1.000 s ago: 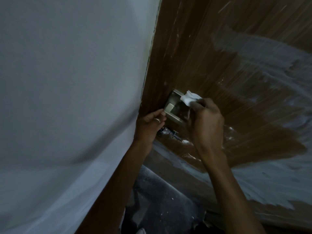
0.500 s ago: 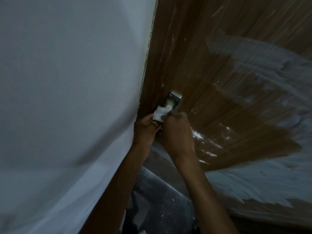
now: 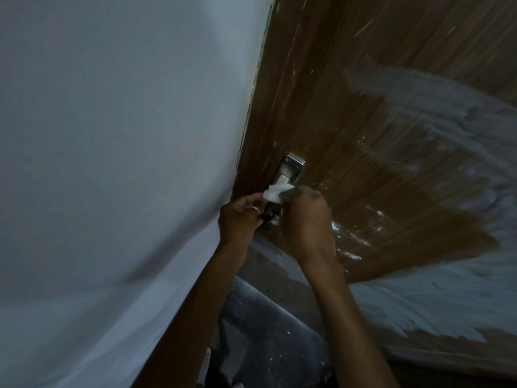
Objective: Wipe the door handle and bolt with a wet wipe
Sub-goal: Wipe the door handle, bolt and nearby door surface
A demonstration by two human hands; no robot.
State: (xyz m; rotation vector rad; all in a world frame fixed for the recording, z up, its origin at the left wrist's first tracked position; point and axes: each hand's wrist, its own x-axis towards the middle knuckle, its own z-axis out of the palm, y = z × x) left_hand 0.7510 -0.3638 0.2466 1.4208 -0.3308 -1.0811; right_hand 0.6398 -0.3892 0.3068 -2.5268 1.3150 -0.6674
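Head view: your right hand pinches the wet wipe just below the handle plate. It looks soft, limp and slick, so bunch it at your fingertips. Your left hand curls by a dark knob below the plate; I cannot tell if it grips.

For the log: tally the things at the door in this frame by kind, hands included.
Hands: 2 (left hand, right hand)
Wet wipe: 1
Metal handle plate: 1
Dark knob: 1
Ring: 1
Door: 1
Total: 7
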